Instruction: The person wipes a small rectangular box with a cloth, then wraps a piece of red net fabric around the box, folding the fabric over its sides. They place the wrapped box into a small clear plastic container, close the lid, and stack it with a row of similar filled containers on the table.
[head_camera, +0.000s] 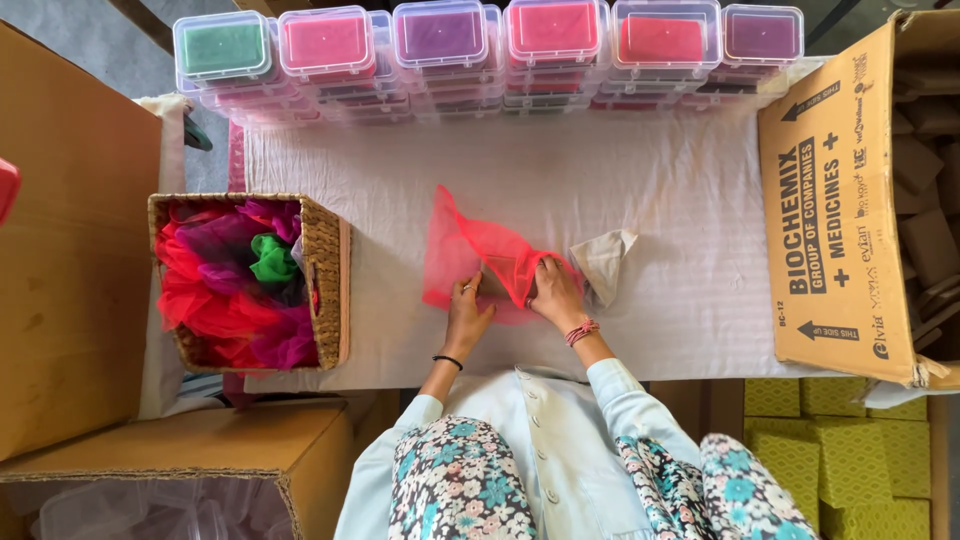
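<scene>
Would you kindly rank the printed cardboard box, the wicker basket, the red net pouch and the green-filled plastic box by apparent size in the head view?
1. Printed cardboard box
2. Wicker basket
3. Red net pouch, partly under both hands
4. Green-filled plastic box

A wicker basket (330, 280) of coloured netting beside stacked clear plastic boxes (480, 60).

Small packing workshop: stacked plastic boxes (440, 55), cardboard cartons (835, 200).

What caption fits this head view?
Both hands, left and right, press a red net pouch on a white-covered table.
</scene>
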